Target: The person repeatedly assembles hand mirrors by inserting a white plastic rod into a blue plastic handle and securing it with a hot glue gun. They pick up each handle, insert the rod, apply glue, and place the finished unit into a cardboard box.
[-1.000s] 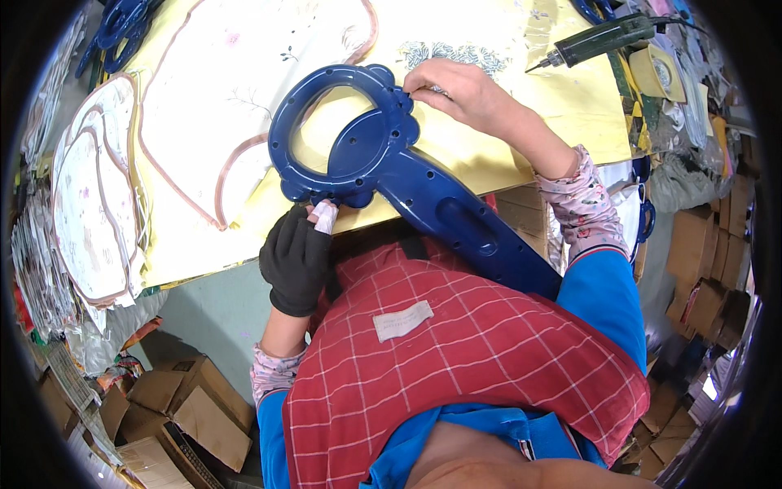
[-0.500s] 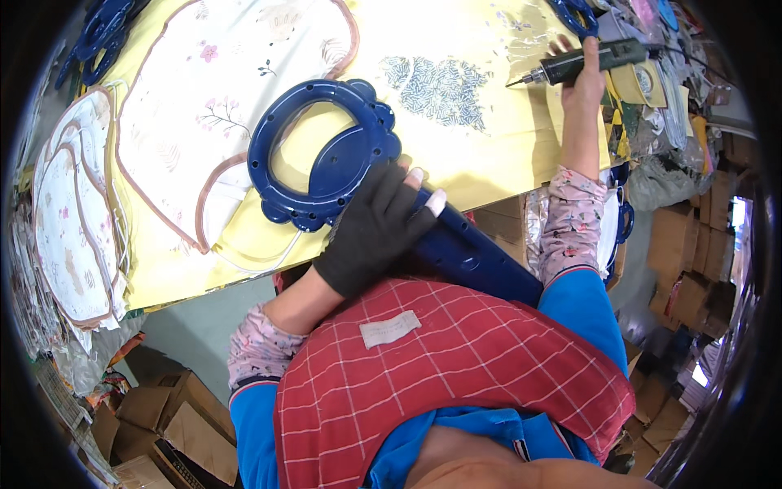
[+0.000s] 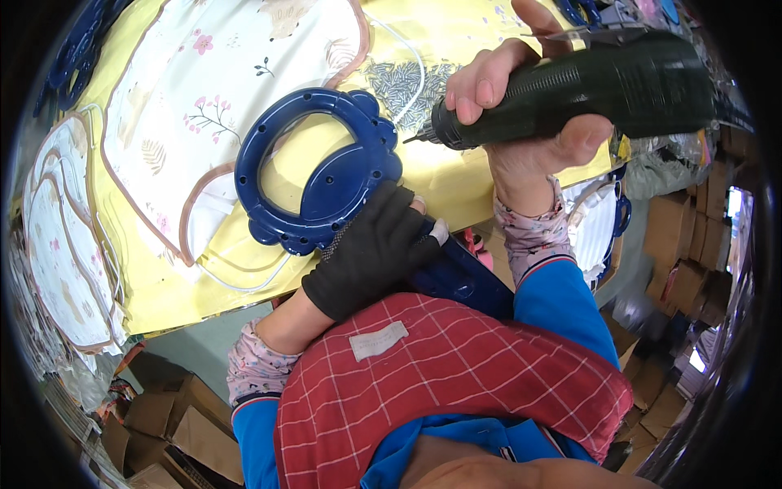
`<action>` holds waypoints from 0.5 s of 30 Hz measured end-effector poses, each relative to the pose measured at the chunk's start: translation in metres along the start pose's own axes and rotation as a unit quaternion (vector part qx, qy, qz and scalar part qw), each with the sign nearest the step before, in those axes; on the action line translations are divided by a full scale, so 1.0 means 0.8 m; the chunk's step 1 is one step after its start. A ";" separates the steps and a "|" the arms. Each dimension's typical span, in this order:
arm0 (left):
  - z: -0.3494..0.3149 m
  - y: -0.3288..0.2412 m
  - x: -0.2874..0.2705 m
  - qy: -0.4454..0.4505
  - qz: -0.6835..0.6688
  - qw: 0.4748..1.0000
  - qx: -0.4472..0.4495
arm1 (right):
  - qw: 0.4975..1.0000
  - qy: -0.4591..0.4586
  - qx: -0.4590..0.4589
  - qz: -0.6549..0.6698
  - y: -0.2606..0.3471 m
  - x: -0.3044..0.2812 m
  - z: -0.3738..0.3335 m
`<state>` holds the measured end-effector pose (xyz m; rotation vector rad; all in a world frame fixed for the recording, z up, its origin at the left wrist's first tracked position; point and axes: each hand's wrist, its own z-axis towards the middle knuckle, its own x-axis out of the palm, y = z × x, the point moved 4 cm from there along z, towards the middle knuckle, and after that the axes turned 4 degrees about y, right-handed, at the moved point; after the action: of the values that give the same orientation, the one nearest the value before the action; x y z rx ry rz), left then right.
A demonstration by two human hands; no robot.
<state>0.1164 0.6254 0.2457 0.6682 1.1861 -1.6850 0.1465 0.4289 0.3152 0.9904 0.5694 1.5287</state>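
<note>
My left hand, in a black glove with bare fingertips, is closed on a dark blue plastic part. This blue plastic part has a ring with a scalloped edge, screw holes and an inner oval panel; its long arm runs down against my red checked apron. My right hand grips a dark green electric screwdriver, raised close to the camera. The bit points left, above the yellow table surface, and appears apart from the blue part. Behind the bit lies a spread of small silver screws.
White printed fabric with brown edging covers the table's left side on yellow sheeting. A stack of similar fabric pieces hangs at the far left. More blue parts stand behind it. Cardboard boxes sit below.
My right hand has brought the screwdriver from the far right leftward and up nearer the camera. The blue part and my left hand have shifted slightly left and toward me.
</note>
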 end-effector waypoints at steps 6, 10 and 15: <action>-0.004 0.000 0.002 -0.005 0.021 1.000 0.009 | 0.998 0.043 -0.044 -0.019 -0.011 0.005 -0.002; -0.003 0.000 0.001 -0.004 0.026 1.000 0.009 | 0.998 0.035 -0.004 -0.045 -0.015 0.009 -0.005; -0.003 -0.001 -0.001 0.008 0.026 1.000 0.009 | 0.994 0.002 0.067 -0.084 -0.017 0.016 -0.012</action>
<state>0.1159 0.6279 0.2454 0.7193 1.1565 -1.6518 0.1467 0.4456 0.3026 1.0139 0.7471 1.3580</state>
